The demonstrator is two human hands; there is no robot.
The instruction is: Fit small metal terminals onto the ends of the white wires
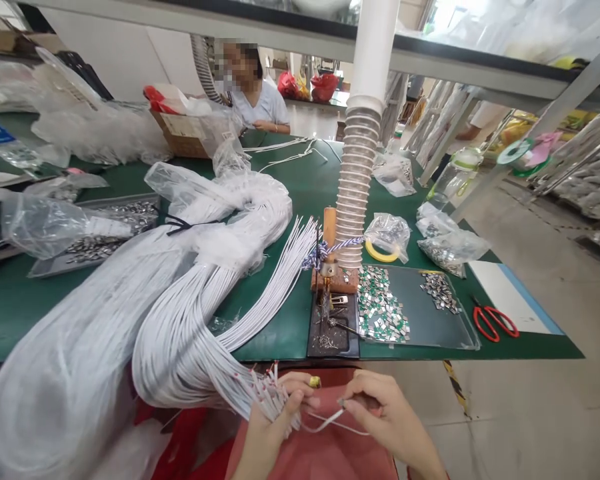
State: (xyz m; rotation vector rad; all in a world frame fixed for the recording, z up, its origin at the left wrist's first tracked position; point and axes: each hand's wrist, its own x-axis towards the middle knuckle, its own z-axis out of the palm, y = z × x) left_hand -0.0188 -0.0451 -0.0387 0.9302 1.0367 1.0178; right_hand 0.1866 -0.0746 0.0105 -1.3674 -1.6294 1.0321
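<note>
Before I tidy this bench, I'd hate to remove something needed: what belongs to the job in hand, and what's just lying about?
Likely the job's:
- white cables, bunched in left hand, one in right hand
- green-and-silver parts
- black-based stand

Likely just lying about:
- red-handled scissors
- clear bottle with yellow-green strap
- cardboard box

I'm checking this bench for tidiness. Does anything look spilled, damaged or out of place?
Nothing looks plainly damaged, but small bits lie loose on the black base, like stray debris, and the white cable bundle sags past the green table's front edge rather than lying flat.
</note>
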